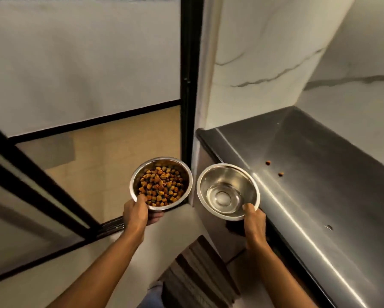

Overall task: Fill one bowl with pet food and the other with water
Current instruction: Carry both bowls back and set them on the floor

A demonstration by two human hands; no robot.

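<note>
Two bare forearms reach forward from the bottom edge, each ending in a hand that grips a steel bowl by its near rim. On the left, the left hand [136,213] has its thumb hooked over the rim and its fingers curled under the base of the food bowl [161,183], which is heaped with brown, orange and dark kibble [162,187]. On the right, the right hand [253,221] pinches the near edge of the water bowl [228,191], thumb on top of the rim; a shallow pool of clear water [223,197] lies in its bottom. Both bowls are held in the air, side by side, with their rims nearly touching.

Beside the water bowl, to the right, runs a steel counter [319,196], and two stray pieces of kibble [268,162] lie on it, well apart from the bowls. White marble-look wall panels [264,52] rise behind the counter. Beyond the food bowl stands a black-framed glass door [187,85], with tan floor tiles [111,152] seen past it. Below, between the arms, lies a dark striped mat [199,274].
</note>
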